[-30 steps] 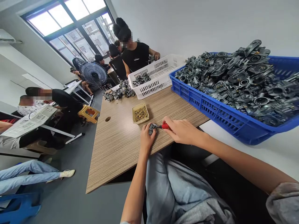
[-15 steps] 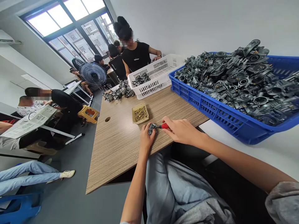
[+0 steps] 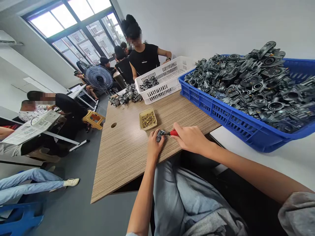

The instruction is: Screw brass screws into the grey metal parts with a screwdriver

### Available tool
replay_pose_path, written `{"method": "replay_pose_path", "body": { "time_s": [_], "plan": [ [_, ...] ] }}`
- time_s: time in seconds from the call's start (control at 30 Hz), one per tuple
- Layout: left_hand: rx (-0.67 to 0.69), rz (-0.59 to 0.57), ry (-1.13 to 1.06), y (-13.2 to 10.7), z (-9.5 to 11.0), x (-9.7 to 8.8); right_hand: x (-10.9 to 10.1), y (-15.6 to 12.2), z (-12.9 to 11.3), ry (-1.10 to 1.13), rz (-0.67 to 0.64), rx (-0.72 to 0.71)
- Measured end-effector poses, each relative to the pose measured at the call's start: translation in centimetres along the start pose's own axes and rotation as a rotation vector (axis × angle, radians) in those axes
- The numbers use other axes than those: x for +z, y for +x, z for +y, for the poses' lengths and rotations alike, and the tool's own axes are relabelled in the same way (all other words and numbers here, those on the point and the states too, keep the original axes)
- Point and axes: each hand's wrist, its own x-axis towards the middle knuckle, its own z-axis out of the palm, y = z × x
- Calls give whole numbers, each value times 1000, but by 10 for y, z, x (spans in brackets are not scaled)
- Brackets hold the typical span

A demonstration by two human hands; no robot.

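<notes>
My left hand (image 3: 155,146) pinches a small grey metal carburetor part (image 3: 160,135) just above the wooden tabletop, near its front edge. My right hand (image 3: 190,139) grips a red-handled screwdriver (image 3: 174,132), with its shaft reaching to that part. The fingers hide most of the handle, and the screwdriver tip is too small to make out. A small tan tray of brass screws (image 3: 148,119) sits just beyond my left hand, apart from it.
A blue plastic crate (image 3: 228,119) heaped with grey carburetor bodies stands to my right. Beyond it is a white basket (image 3: 159,87) of parts, with a loose pile (image 3: 124,97) on the table. A co-worker (image 3: 144,59) stands behind; other people sit to the left.
My hands and the part stay almost in place. The co-worker in the black top has straightened, and their hand has lifted from the white basket's far corner.
</notes>
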Motion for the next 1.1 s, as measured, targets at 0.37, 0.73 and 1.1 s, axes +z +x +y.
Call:
{"method": "replay_pose_path", "body": {
  "time_s": [0.37,0.73,1.1],
  "plan": [
    [-4,1,-13,0,-1,0,-3,1,3,65,0,5],
    [25,12,4,0,-4,1,8,5,18,216,51,-217],
    [-1,-21,-28,-1,0,0,11,13,42,279,213,-88]
  ]
}}
